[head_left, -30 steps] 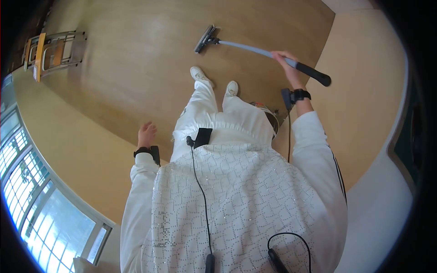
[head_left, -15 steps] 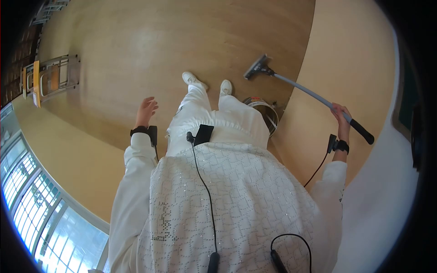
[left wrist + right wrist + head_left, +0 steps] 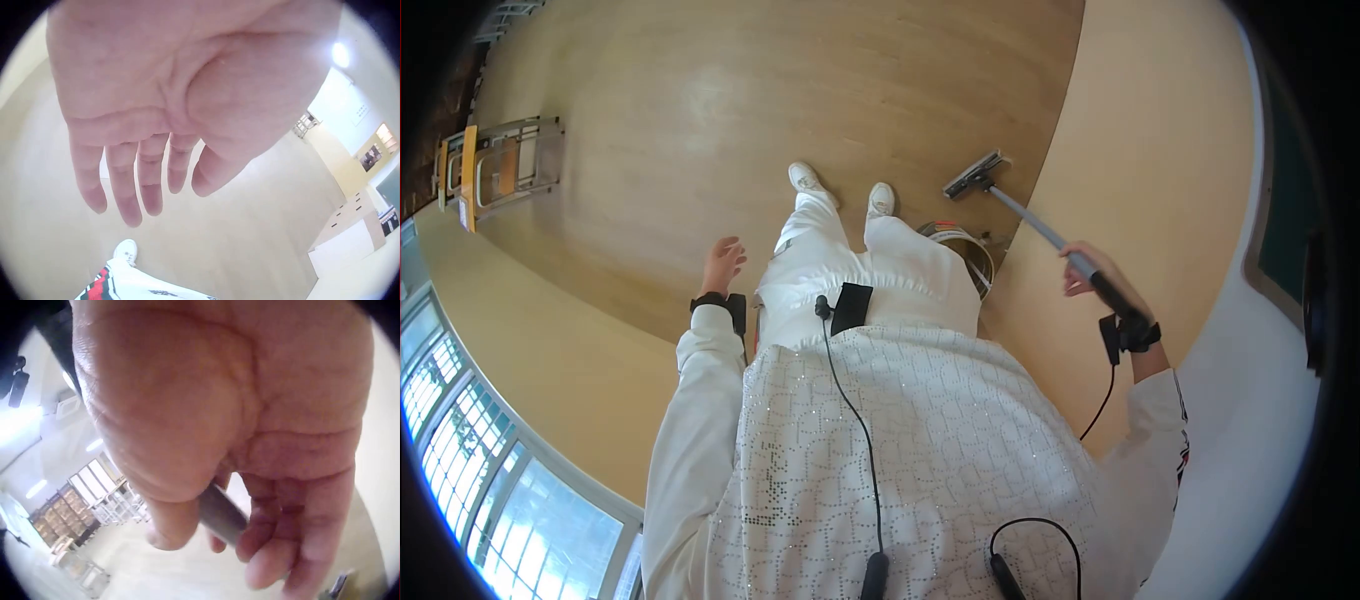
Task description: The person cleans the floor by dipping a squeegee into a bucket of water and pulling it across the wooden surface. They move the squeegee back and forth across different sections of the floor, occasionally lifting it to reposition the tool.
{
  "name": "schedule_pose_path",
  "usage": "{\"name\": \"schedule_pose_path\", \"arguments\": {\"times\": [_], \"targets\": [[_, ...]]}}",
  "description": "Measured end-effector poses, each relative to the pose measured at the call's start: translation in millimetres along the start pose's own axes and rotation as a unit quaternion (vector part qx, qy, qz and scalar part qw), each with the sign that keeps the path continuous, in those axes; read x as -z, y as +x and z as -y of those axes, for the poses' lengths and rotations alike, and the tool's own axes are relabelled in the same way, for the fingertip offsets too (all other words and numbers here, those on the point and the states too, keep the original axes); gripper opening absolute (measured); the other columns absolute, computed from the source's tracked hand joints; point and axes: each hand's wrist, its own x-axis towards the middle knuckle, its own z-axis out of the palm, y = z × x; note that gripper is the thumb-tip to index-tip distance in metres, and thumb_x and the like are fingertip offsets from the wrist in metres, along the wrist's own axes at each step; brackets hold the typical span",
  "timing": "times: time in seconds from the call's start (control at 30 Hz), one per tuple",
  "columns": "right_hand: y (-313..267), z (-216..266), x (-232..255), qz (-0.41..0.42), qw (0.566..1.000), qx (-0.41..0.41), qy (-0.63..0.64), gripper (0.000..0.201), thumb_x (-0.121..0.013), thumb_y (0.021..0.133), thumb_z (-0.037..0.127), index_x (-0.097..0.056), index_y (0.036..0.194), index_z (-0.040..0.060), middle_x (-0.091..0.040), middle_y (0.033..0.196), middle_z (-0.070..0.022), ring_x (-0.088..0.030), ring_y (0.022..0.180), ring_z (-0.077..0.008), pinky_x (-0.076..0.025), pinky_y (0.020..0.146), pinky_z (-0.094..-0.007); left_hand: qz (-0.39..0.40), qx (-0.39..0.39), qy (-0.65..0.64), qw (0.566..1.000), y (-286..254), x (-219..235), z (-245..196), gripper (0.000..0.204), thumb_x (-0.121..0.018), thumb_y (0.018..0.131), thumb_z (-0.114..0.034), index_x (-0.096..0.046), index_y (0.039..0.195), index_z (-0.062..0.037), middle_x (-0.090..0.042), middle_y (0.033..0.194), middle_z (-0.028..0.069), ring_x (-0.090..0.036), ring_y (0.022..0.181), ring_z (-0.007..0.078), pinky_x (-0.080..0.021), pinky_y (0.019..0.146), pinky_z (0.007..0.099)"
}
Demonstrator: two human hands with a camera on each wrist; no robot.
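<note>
My right hand (image 3: 1095,275) grips the handle of a long-handled squeegee (image 3: 1038,226) near its black grip. In the right wrist view, the grey handle (image 3: 222,515) passes between the thumb and curled fingers (image 3: 269,565). The squeegee's wide, dark head (image 3: 975,176) is low over the floor near the right wall, ahead of the bucket (image 3: 988,262). That bucket stands beside the right leg, partly hidden by the trousers. My left hand (image 3: 723,265) hangs at the left side and holds nothing; its fingers (image 3: 150,181) are relaxed in the left wrist view.
A desk with a chair (image 3: 468,180) stands at the far left, by a low yellow wall under barred windows (image 3: 460,440). On the right a cream wall (image 3: 1160,150) rises from the floor (image 3: 700,120). A white box-like cabinet (image 3: 347,247) shows in the left wrist view.
The squeegee head has swung right, then come nearer the bucket and right wall. My right hand moved outward to the right, then slightly back in. The left hand stays free at the side.
</note>
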Motion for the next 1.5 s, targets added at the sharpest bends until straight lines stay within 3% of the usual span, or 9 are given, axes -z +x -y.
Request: {"name": "schedule_pose_path", "arguments": {"times": [0.07, 0.13, 0.33, 0.6, 0.87, 1.13, 1.33, 1.4, 1.5], "targets": [[-6, 4, -27, 0.015, 0.997, -0.055, -0.044, 0.025, -0.047, 0.086, 0.010, -0.051, 0.111, 0.0064, -0.053, 0.080, -0.0057, -0.057, 0.080, -0.0155, -0.052, 0.073, -0.0312, -0.015, 0.020, -0.017, 1.000, -7, -1, 11, 0.031, -0.052, 0.083, -0.022, -0.052, 0.112, -0.0108, -0.060, 0.099, 0.0049, -0.059, 0.085, 0.0149, -0.043, 0.069, 0.0283], [-6, -8, -27, 0.058, 0.977, -0.164, 0.123, 0.036, -0.052, 0.083, 0.005, -0.045, 0.118, 0.0060, -0.051, 0.086, -0.0072, -0.056, 0.083, -0.0169, -0.051, 0.077, -0.0339, -0.017, 0.050, -0.042, 0.998, -13, -4, 24, 0.031, -0.052, 0.083, -0.022, -0.052, 0.112, -0.0125, -0.060, 0.097, 0.0039, -0.058, 0.084, 0.0142, -0.043, 0.069, 0.0282], [-15, -3, -72, -0.046, 0.978, -0.183, 0.091, 0.058, -0.056, 0.083, 0.008, -0.025, 0.131, 0.0112, -0.046, 0.097, -0.0088, -0.051, 0.078, -0.0155, -0.048, 0.060, -0.0275, 0.005, 0.094, -0.055, 0.994, -5, 2, 46, 0.032, -0.052, 0.085, -0.024, -0.049, 0.115, -0.0131, -0.058, 0.101, 0.0039, -0.057, 0.090, 0.0156, -0.042, 0.075, 0.0305], [-28, 26, -90, -0.124, 0.926, -0.332, 0.132, 0.026, -0.055, 0.084, 0.013, -0.042, 0.105, 0.0048, -0.047, 0.086, -0.0062, -0.044, 0.063, -0.0087, -0.039, 0.048, -0.0186, -0.003, 0.048, -0.100, 0.994, 29, 12, 38, 0.032, -0.052, 0.083, -0.020, -0.052, 0.113, -0.0092, -0.060, 0.096, 0.0047, -0.059, 0.081, 0.0139, -0.043, 0.065, 0.0262], [-20, 65, -117, -0.134, 0.933, -0.305, 0.136, 0.013, -0.053, 0.084, 0.009, -0.044, 0.093, 0.0055, -0.044, 0.073, -0.0023, -0.041, 0.056, -0.0060, -0.034, 0.042, -0.0157, 0.033, 0.059, -0.096, 0.993, 57, 21, 36, 0.034, -0.052, 0.084, -0.025, -0.050, 0.115, -0.0111, -0.058, 0.102, 0.0049, -0.057, 0.091, 0.0165, -0.042, 0.079, 0.0319], [-5, 108, -170, -0.132, 0.951, -0.280, -0.001, 0.016, -0.054, 0.079, 0.005, -0.043, 0.091, 0.0060, -0.042, 0.067, 0.0000, -0.042, 0.051, -0.0061, -0.033, 0.038, -0.0186, 0.006, 0.063, -0.107, 0.992, 95, 22, 58, 0.034, -0.054, 0.079, -0.019, -0.054, 0.111, -0.0060, -0.061, 0.092, 0.0067, -0.060, 0.077, 0.0139, -0.044, 0.061, 0.0245], [12, 112, -187, -0.056, 0.960, -0.273, -0.024, 0.036, -0.051, 0.085, 0.011, -0.043, 0.119, 0.0072, -0.045, 0.068, -0.0004, -0.044, 0.049, -0.0073, -0.037, 0.039, -0.0194, 0.019, 0.058, -0.111, 0.992, 78, 33, 49, 0.033, -0.052, 0.083, -0.022, -0.052, 0.113, -0.0084, -0.060, 0.097, 0.0047, -0.058, 0.085, 0.0143, -0.043, 0.071, 0.0271], [40, 94, -158, -0.112, 0.895, -0.189, -0.387, 0.038, -0.049, 0.087, 0.016, -0.043, 0.124, 0.0080, -0.047, 0.063, -0.0009, -0.047, 0.051, -0.0064, -0.039, 0.041, -0.0211, 0.011, 0.052, -0.125, 0.991, 69, 43, 50, 0.033, -0.052, 0.083, -0.022, -0.052, 0.113, -0.0082, -0.060, 0.097, 0.0045, -0.058, 0.084, 0.0141, -0.044, 0.070, 0.0269], [93, 115, -174, -0.092, 0.840, -0.003, -0.535, 0.033, -0.051, 0.087, 0.019, -0.048, 0.116, 0.0042, -0.052, 0.061, -0.0120, -0.054, 0.054, -0.0199, -0.041, 0.048, -0.0305, -0.008, 0.045, -0.143, 0.989, 60, 52, 64, 0.033, -0.053, 0.083, -0.022, -0.052, 0.113, -0.0082, -0.060, 0.096, 0.0040, -0.058, 0.083, 0.0135, -0.043, 0.069, 0.0261]]}}
